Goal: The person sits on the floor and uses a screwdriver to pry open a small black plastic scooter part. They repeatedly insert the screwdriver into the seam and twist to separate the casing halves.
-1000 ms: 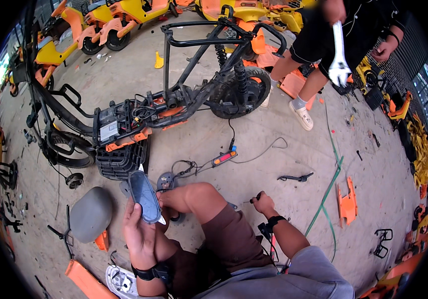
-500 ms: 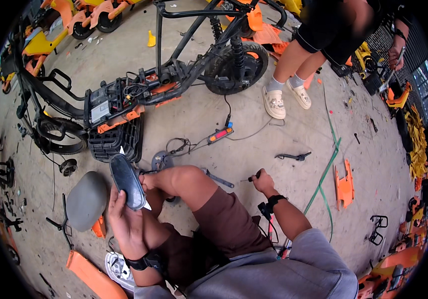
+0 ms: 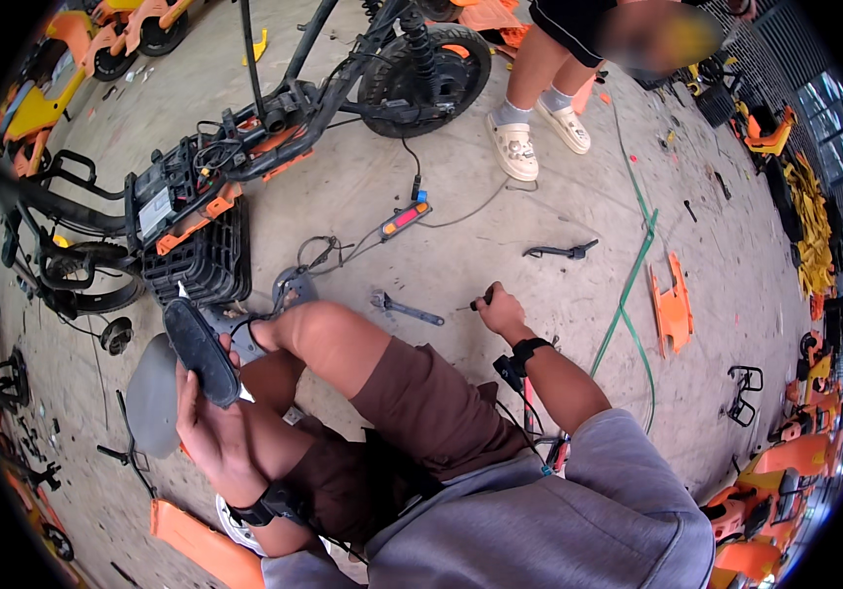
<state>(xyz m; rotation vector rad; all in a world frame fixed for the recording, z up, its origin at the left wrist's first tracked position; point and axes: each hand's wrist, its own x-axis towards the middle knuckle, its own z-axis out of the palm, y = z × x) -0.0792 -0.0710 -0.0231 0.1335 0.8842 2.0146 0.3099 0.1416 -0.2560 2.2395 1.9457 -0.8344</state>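
My left hand is closed round a dark oblong part with rounded ends. White pointed bits stick out at both ends of it. It is held up above my bent left leg, beside a smooth grey rounded piece on the floor. Out past my right knee, my right hand is wrapped round the black handle of a screwdriver. Its thin shaft points left, in the air and touching nothing. On the floor between my knee and that hand lies an adjustable wrench.
A stripped scooter frame stands on a black crate ahead left. A power strip with cables lies ahead. Another person's shoes are beyond it. Right of me are a black lever, green strap and orange panel.
My view has shifted, so the scene sits further left and higher. Both hands keep their hold. The dark part has tilted slightly. The other person has bent lower.
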